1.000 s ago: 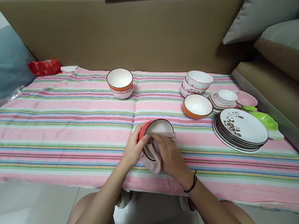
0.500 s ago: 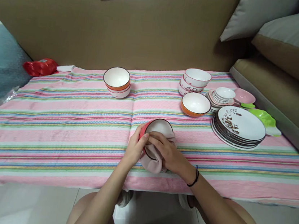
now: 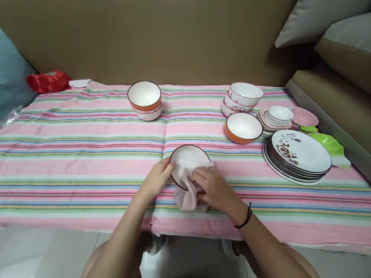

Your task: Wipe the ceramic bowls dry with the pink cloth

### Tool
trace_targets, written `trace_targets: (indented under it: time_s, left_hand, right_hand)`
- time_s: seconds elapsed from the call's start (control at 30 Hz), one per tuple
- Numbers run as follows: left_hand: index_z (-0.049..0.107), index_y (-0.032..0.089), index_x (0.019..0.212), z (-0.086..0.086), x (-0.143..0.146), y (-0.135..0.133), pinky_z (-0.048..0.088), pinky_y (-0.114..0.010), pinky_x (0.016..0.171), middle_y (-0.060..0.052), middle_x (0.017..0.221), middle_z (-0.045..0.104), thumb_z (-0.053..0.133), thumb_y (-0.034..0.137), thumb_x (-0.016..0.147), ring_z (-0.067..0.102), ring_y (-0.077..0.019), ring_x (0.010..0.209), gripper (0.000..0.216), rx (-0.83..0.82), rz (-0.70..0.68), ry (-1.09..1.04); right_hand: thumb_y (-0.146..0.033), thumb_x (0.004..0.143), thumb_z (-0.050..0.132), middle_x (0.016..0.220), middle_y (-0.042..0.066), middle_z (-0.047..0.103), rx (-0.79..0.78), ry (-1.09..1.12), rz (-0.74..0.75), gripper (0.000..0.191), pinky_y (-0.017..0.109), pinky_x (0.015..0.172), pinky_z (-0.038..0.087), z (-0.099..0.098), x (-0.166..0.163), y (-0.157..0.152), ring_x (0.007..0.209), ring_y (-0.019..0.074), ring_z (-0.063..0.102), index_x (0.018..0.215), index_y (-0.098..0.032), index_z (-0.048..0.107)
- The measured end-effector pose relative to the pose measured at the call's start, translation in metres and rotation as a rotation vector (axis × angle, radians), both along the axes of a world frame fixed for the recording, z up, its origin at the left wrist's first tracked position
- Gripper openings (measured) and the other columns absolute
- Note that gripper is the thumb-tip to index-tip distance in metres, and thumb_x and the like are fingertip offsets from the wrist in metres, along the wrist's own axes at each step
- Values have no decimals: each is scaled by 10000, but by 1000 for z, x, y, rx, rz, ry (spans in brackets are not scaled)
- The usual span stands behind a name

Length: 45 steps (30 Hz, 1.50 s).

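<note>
A bowl with a white inside and a dark rim is tilted up near the table's front middle. My left hand grips its left edge, thumb over the rim. In my right hand is a pale pink cloth, bunched against the bowl's right side and draped over its near rim. The fingers of my right hand are curled into the cloth. Beyond the bowl, to the right, an orange bowl with a white inside stands on the striped tablecloth.
Stacked bowls stand at back left, more bowls at back right. Small dishes, a plate stack, a pink bowl and a green leaf-shaped dish sit right. A red bundle lies far left.
The bowl has moved slightly left and turned, so more of its inside faces me. My left hand has shifted left with it, and my right hand has opened a gap from the left.
</note>
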<state>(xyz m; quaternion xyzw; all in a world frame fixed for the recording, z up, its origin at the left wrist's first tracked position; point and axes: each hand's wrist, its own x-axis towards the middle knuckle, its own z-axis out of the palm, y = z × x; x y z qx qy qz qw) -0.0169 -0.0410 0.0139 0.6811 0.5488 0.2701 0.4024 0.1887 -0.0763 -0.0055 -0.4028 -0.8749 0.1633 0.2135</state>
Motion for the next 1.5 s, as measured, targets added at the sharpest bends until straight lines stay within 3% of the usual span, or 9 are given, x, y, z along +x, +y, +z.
trace_targets:
  time_s: [0.1, 0.23, 0.4, 0.63, 0.9, 1.13, 1.27, 1.4, 1.5]
  left_hand:
    - [594, 169, 898, -3, -2, 1, 469, -364, 756, -58, 846, 634, 380, 332, 899, 574, -219, 802, 268, 4, 84, 3]
    - [484, 179, 1274, -8, 2, 1, 467, -426, 897, -136, 1273, 560, 529, 247, 811, 562, -259, 1083, 470, 161, 199, -55]
    - [544, 197, 1255, -8, 7, -3, 342, -519, 1090, -138, 1361, 485, 556, 164, 776, 411, -291, 1322, 480, 345, 73, 45]
    - [766, 218, 832, -7, 2, -4, 312, -576, 1119, -57, 1480, 372, 436, -15, 722, 315, -341, 1373, 418, 429, -98, 275]
    - [699, 158, 638, -1, 0, -5, 381, -584, 1077, -92, 1534, 332, 449, 17, 732, 392, -384, 1319, 302, 423, -168, 421]
    - [664, 164, 1075, -4, 7, -7, 373, -515, 1094, -112, 1541, 329, 440, 45, 768, 378, -317, 1366, 398, 387, -13, 214]
    - [443, 209, 1374, -9, 9, -3, 448, -441, 991, -133, 1449, 442, 495, 172, 807, 538, -267, 1209, 571, 225, 274, -21]
    - [647, 157, 1044, -8, 9, 2, 485, -359, 731, -73, 902, 683, 516, 326, 833, 617, -223, 767, 301, -45, 289, 11]
    - [673, 172, 898, -2, 12, 1, 443, -307, 659, -26, 736, 646, 459, 393, 889, 583, -199, 698, 308, 33, 188, 22]
  right_hand:
    - [-141, 780, 660, 889, 75, 611, 74, -100, 26, 121, 373, 812, 433, -3, -5, 1, 882, 235, 536, 892, -134, 615]
    - [-133, 785, 648, 1031, 88, 655, 77, -156, 29, 311, 400, 877, 410, -2, -14, -1, 975, 254, 549, 1095, -149, 635]
    - [-59, 764, 584, 1378, 63, 530, 99, -167, -4, 610, 410, 895, 390, 2, -20, -6, 1089, 253, 532, 1347, -212, 486]
    - [-86, 810, 554, 960, 71, 652, 107, -201, -68, 212, 378, 801, 381, -4, -23, -5, 903, 242, 550, 1001, -144, 626]
    - [-115, 851, 564, 980, 63, 682, 152, -149, -56, 343, 399, 810, 369, -12, -27, -8, 927, 242, 556, 1187, -157, 617]
    - [-123, 843, 571, 964, 64, 689, 120, -154, -78, 230, 395, 819, 386, -8, -30, -7, 918, 235, 582, 1054, -155, 658]
    - [-89, 818, 566, 1065, 82, 693, 127, -142, -70, 275, 406, 848, 418, -10, -27, -8, 969, 246, 598, 1071, -148, 655]
    - [-76, 801, 564, 1120, 115, 689, 165, -118, -44, 330, 437, 914, 453, -14, -26, -8, 1007, 259, 614, 1119, -101, 647]
    - [-66, 820, 530, 1269, 127, 625, 185, -114, -35, 423, 459, 975, 462, -15, -26, -9, 1150, 273, 572, 1238, -91, 587]
